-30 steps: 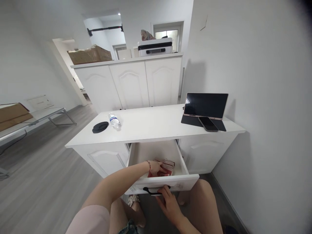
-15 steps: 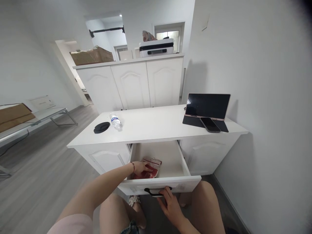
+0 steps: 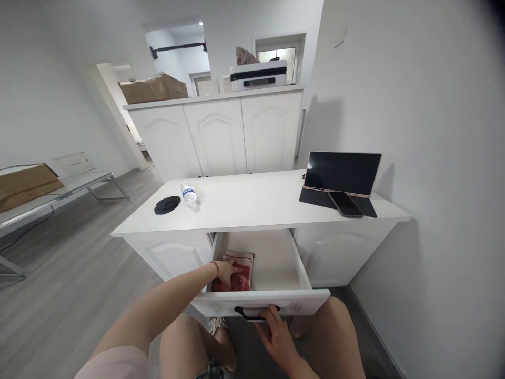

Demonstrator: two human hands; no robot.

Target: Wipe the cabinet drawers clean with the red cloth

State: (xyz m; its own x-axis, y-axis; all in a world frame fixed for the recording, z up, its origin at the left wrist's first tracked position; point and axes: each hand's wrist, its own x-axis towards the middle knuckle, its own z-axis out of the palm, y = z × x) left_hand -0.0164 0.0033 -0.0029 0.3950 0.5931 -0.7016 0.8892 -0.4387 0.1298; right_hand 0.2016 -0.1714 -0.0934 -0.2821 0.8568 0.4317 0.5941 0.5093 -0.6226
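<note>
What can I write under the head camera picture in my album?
Left hand on a red item inside the open drawer, right hand at the black handle.

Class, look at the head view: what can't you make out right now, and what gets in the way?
All in the head view:
Part of the red item: covered by the left hand.
The near strip of the drawer floor: hidden by the front panel.
How the right hand's fingers curl round the black handle: the hand blocks it.
Wording on the bottle: too small.
The left cardboard box's far end: cut off by the left edge.
</note>
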